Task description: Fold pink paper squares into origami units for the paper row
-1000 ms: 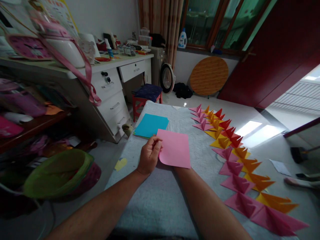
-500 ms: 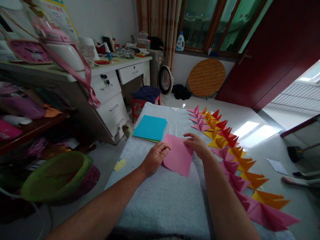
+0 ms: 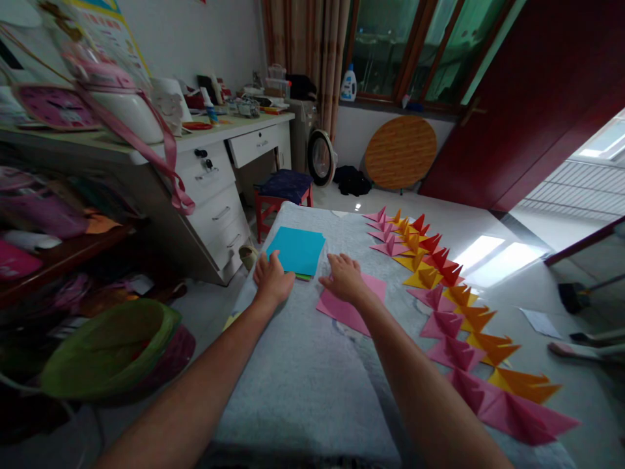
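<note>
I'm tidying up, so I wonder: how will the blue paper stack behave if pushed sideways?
The blue paper stack may shear apart, as its edges sit slightly out of line, with green showing beneath. Its underside may drag, since it lies on cloth. Being low and flat, it seems unlikely to tip.
</note>
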The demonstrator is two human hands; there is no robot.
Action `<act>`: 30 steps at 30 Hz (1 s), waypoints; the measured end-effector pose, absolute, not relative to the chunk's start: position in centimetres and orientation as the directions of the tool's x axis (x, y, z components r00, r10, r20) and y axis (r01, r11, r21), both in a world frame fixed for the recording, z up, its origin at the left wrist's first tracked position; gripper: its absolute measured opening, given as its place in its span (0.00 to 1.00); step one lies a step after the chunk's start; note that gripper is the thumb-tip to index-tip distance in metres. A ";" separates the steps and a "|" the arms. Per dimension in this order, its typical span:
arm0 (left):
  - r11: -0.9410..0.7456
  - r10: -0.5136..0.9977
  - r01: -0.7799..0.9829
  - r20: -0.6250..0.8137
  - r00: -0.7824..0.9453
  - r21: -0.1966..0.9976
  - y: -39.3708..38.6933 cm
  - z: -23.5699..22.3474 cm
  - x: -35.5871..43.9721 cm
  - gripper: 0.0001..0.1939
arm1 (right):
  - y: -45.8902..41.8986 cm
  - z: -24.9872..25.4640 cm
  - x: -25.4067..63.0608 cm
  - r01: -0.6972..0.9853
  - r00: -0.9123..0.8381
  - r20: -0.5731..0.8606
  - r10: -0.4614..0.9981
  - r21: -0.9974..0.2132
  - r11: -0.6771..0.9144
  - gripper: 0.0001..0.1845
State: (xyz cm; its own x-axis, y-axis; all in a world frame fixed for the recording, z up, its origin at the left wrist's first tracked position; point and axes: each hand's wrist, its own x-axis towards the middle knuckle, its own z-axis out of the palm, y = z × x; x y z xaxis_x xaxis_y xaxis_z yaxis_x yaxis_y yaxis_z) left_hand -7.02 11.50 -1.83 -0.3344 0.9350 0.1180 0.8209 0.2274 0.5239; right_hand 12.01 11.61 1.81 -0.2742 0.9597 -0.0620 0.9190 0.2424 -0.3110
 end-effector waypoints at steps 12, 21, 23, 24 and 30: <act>0.277 0.911 0.862 0.170 -0.376 0.425 14.4 -1.4 -7.9 0.30 | 11.9 0.1 8.4 0.893 -0.291 -0.044 0.956 -0.372 0.254 0.33; 0.164 0.940 0.909 0.219 -0.261 0.383 14.5 -2.5 -8.9 0.27 | 12.6 -0.2 8.1 0.893 -0.294 -0.013 0.956 -0.360 0.270 0.37; 0.125 0.953 0.917 0.212 -0.217 0.379 14.4 -2.5 -9.1 0.30 | 12.8 -0.3 8.2 0.894 -0.289 -0.010 0.957 -0.361 0.266 0.41; 0.104 0.959 0.920 0.206 -0.194 0.379 14.3 -2.5 -9.3 0.32 | 12.9 -0.4 8.3 0.894 -0.284 -0.010 0.959 -0.363 0.262 0.43; 0.032 0.992 0.940 0.105 -0.072 0.340 13.8 -2.2 -9.9 0.55 | 14.5 0.0 9.3 0.876 -0.305 -0.028 0.952 -0.401 0.269 0.45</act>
